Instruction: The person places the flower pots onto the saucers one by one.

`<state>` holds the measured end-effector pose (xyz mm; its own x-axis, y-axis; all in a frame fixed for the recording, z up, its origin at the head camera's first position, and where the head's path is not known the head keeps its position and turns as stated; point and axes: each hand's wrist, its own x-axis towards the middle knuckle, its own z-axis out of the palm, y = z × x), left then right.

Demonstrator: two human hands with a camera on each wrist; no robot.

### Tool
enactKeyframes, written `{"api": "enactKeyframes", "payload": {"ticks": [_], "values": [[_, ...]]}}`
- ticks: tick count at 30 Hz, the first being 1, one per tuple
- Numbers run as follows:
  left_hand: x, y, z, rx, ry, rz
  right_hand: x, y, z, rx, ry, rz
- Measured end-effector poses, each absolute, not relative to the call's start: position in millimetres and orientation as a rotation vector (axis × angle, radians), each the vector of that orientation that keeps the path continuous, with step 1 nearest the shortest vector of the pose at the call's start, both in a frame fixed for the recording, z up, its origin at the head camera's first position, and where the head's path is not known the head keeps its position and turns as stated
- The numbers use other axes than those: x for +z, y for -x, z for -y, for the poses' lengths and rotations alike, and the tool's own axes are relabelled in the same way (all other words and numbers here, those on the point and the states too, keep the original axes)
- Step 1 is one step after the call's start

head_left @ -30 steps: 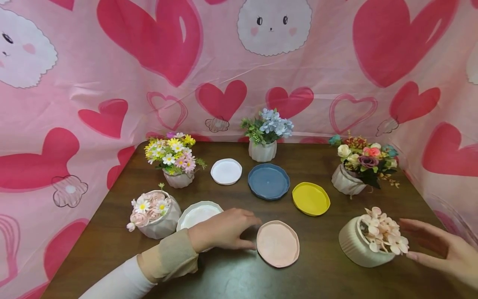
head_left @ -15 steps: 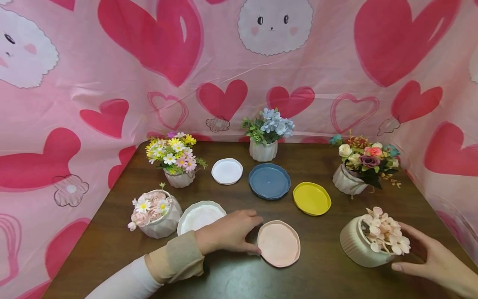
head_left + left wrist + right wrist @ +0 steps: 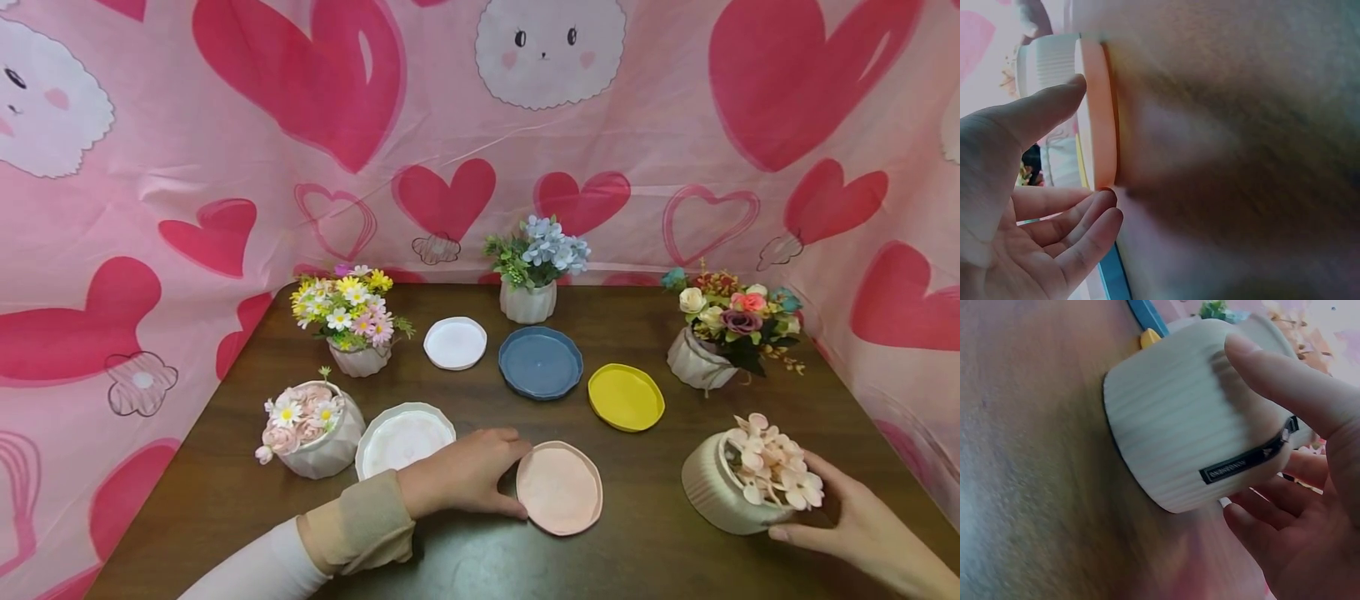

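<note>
In the head view my left hand (image 3: 468,479) is at the left edge of a shallow pale-pink plate (image 3: 559,488), which lies on the table. The left wrist view shows my thumb (image 3: 1075,84) on the plate's rim and curled fingertips (image 3: 1107,197) at another part of its edge. At the right, my right hand (image 3: 855,521) holds a ribbed cream flowerpot (image 3: 720,487) with pale peach flowers (image 3: 772,467). Its thumb lies along the pot's near side, and the other fingers reach behind, partly hidden. The pot rests on the table.
Around them on the brown table (image 3: 480,567) stand a white plate (image 3: 405,437), a small white plate (image 3: 455,343), a blue plate (image 3: 540,362) and a yellow plate (image 3: 626,397). Several other potted flowers, like the blue ones (image 3: 555,246), line the sides and back.
My left hand has shifted slightly right, onto the pink plate's edge. My right hand has moved left and closed round the flowerpot. Plates and pots look unmoved.
</note>
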<state>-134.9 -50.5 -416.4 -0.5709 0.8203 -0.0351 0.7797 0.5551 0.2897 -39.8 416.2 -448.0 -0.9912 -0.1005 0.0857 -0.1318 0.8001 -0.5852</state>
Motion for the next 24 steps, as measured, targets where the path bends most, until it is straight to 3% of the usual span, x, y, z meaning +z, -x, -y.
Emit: {"api": "enactKeyframes", "payload": {"ticks": [24], "values": [[-421.4, 133.3, 46.8, 0.391, -1.281, -2.637, -452.4, 41.2, -397.7, 1.125, -0.252, 2.838]]}}
